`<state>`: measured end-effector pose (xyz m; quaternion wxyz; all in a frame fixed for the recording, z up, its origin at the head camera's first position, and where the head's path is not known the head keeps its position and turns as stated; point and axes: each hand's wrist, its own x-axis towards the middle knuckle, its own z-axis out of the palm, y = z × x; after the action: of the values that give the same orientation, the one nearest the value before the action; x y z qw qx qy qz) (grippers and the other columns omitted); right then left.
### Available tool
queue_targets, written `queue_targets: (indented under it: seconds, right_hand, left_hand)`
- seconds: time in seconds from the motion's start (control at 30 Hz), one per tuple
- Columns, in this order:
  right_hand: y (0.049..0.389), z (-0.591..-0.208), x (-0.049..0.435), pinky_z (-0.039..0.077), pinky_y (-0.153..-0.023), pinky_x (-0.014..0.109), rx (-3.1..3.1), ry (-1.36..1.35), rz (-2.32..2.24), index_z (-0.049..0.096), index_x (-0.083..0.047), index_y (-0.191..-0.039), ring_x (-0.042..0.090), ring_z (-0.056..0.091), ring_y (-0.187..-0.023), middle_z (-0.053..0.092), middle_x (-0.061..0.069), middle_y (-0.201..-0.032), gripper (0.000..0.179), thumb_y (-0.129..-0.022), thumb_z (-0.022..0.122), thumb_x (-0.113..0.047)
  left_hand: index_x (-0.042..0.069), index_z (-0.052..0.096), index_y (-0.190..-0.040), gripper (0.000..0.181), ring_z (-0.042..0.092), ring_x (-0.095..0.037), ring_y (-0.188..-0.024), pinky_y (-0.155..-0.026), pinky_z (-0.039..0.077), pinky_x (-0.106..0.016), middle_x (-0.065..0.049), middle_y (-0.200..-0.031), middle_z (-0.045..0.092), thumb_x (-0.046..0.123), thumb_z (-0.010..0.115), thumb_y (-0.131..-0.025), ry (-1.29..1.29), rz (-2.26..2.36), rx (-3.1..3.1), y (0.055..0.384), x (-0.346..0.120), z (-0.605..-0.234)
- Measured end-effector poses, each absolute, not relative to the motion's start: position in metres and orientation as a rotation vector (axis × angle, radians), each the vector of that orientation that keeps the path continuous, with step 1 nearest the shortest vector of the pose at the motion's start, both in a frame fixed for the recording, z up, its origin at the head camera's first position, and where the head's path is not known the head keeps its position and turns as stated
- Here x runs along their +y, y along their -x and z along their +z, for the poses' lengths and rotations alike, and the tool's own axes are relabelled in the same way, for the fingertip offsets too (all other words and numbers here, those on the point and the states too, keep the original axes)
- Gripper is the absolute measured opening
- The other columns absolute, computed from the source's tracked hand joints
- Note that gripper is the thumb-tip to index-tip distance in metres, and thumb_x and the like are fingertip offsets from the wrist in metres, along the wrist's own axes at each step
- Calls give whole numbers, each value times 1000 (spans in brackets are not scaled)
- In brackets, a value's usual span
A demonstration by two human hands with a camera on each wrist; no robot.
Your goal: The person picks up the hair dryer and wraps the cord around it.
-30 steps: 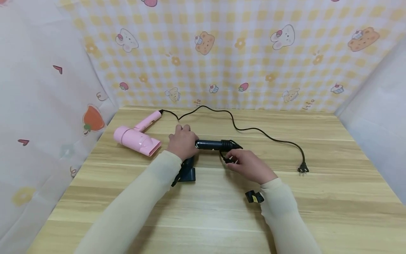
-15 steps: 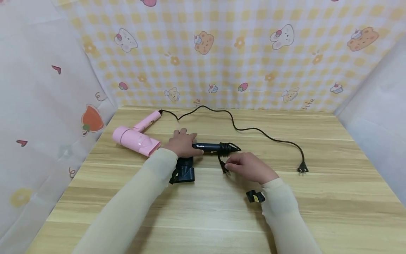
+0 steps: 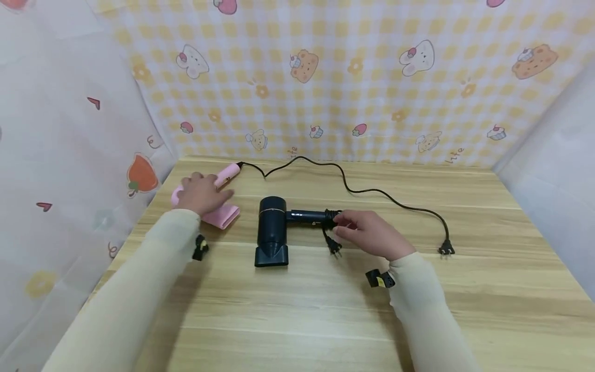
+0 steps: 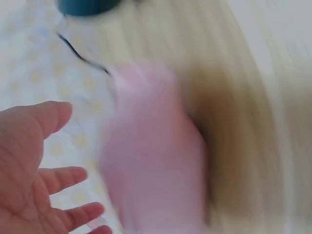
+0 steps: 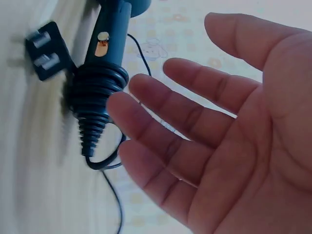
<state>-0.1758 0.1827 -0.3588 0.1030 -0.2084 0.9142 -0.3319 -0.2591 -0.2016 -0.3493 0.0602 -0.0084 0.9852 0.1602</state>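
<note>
Supporting worktop [image 3: 297, 310]: pale wood grain, backed by yellow-checked cloth [image 3: 325, 93] printed with animals and strawberries.
Pink hair dryer [image 3: 224, 215]: rear left, black cord [image 3: 372, 190] trailing right to a plug [image 3: 446, 248].
Left hand [image 3: 201, 195]: over the pink hair dryer, fingers spread.
Black hair dryer [image 3: 272, 225]: centre, wound cord [image 5: 93, 91] round its handle [image 3: 306, 216].
Right hand [image 3: 372, 232]: beside the wound cord, fingers loosely extended.

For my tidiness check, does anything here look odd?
Only the power cord of the pink hair dryer looks untidy: it sprawls across the tabletop, while the dark hair dryer has its coiled cord round the handle.
</note>
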Motion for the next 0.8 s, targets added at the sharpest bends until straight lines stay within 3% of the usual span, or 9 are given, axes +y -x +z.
queue_targets:
  seconds: [0.2, 0.4, 0.5, 0.67, 0.8]
  right_hand:
    - [199, -341, 170, 53, -77, 38, 2773, 726, -895, 69, -10, -116, 14, 64, -86, 70, 0, -100, 26, -99, 59, -27]
    - [217, -335, 154, 53, -76, 36, 2789, 757, -843, 71, -14, -111, 17, 63, -87, 69, 0, -99, 21, -99, 59, -26]
    - [223, -337, 148, 53, -77, 35, 2773, 751, -817, 71, -13, -112, 17, 62, -88, 69, 0, -100, 21, -100, 59, -26]
    - [228, -339, 145, 52, -82, 37, 2764, 768, -777, 70, -11, -114, 18, 62, -91, 69, 1, -103, 24, -99, 59, -26]
    - [231, -337, 147, 52, -83, 39, 2765, 771, -789, 71, -12, -112, 17, 64, -92, 70, 1, -103, 22, -99, 59, -25]
  left_hand:
    - [-5, 34, -148, 82, 24, -60, -127, -92, 30, -72, -41, -139, 28, 53, 52, -93, 127, 500, 2956, 280, -240, -359]
    - [-2, 29, -151, 90, 25, -58, -129, -96, 30, -71, -39, -142, 27, 61, 50, -91, 160, 495, 2929, 296, -246, -364]
    - [-1, 27, -152, 91, 22, -60, -131, -98, 24, -75, -39, -144, 25, 62, 50, -91, 153, 471, 2915, 303, -243, -368]
    - [-2, 38, -145, 91, 18, -62, -130, -96, 12, -83, -37, -139, 30, 64, 55, -84, 263, 361, 2798, 313, -241, -376]
    - [-6, 44, -136, 89, 23, -60, -123, -96, 20, -79, -36, -128, 32, 62, 61, -79, 406, 336, 2698, 317, -239, -377]
